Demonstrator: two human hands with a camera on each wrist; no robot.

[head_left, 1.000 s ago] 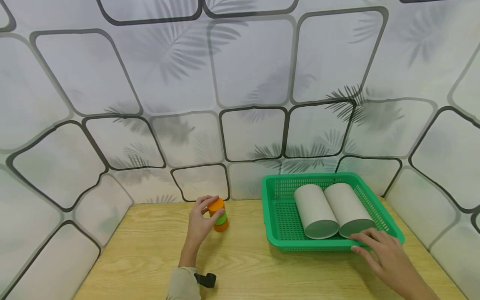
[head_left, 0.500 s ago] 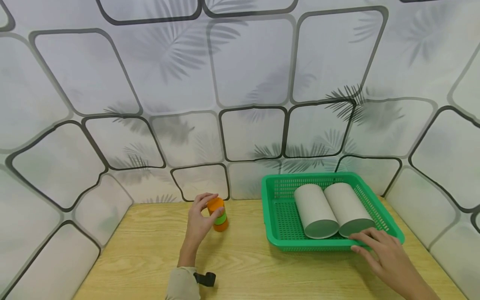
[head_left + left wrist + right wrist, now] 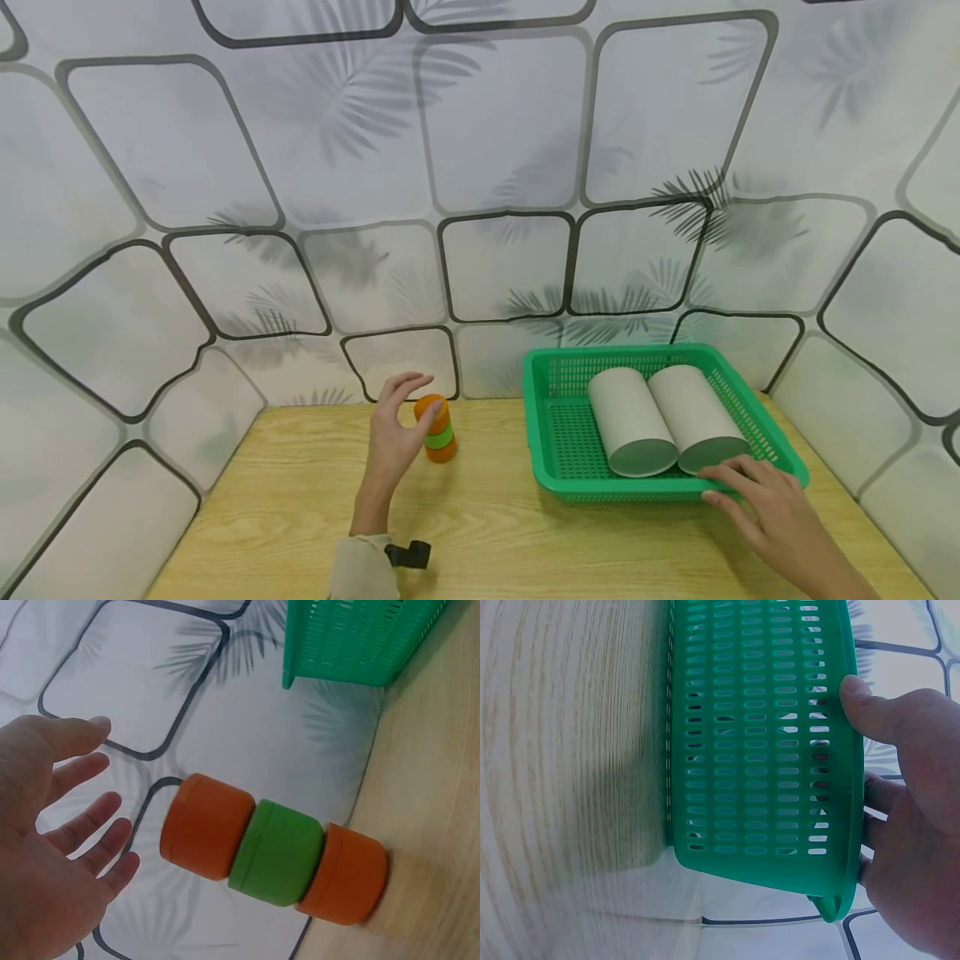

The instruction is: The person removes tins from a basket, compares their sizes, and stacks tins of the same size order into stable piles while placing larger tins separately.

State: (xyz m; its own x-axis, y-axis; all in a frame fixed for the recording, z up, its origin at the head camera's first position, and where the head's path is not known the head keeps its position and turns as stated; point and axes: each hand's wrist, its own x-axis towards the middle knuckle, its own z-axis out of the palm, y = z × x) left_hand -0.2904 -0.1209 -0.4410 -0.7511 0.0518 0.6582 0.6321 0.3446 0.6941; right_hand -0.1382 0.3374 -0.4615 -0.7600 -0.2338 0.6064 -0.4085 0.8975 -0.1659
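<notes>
A stack of three short round pieces (image 3: 439, 437), orange, green and orange, stands upright on the table. In the left wrist view, the green piece (image 3: 276, 851) sits between the orange top piece (image 3: 208, 826) and the orange bottom piece (image 3: 345, 874). My left hand (image 3: 392, 437) is beside the stack, fingers spread and thumb apart from them; the left wrist view shows a gap between hand and stack. At the right, my right hand (image 3: 765, 504) holds the front rim of a green plastic basket (image 3: 551, 483), thumb outside and fingers over the rim.
Two white cylinders (image 3: 632, 423) lie side by side in the right part of the basket. The wood-grain table (image 3: 285, 492) meets a patterned wall covering (image 3: 502, 267) at the back and sides. A black strap (image 3: 408, 554) is on my left wrist.
My left hand has let go of the stack's top; its fingers have lifted and spread, and it has drawn slightly left. The stack, basket and right hand look unmoved.
</notes>
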